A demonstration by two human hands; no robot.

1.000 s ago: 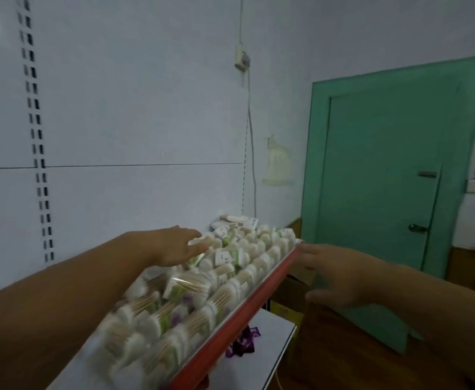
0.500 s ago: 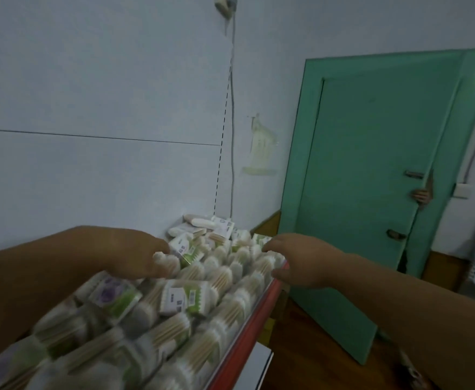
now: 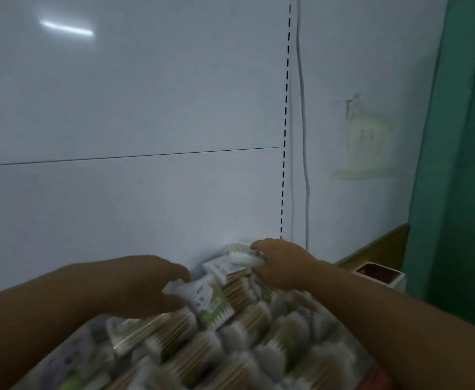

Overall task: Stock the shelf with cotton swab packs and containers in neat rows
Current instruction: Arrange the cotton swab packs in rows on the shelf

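Head view: the left hand (image 3: 152, 285) reaches over the shelf with a red front edge (image 3: 375, 374). Between curled fingers and thumb it pinches the near corner of a flat clear cotton swab pack with a white and green label (image 3: 208, 298). That labelled pack lies tilted on top of the other stock, close to the white metal back panel (image 3: 118, 209).

The right hand (image 3: 282, 263) is farther along, at the end of the shelf. Its fingers are curled round a small cotton swab pack with white tips showing (image 3: 243, 254), which sits at the top of the pile, just beside the back panel.

Below both hands, rows of clear packs of wooden-stemmed cotton swabs (image 3: 259, 347) cover the shelf; motion blur hides their labels.

A slotted white upright (image 3: 286, 114) runs up the edge of the back panel, with a thin grey cable (image 3: 304, 136) hanging just beside it on the pale wall. A green door (image 3: 455, 178) fills the right side. Beneath it are a brown wooden skirting (image 3: 380, 244) and a white box with a dark red top (image 3: 378, 273).
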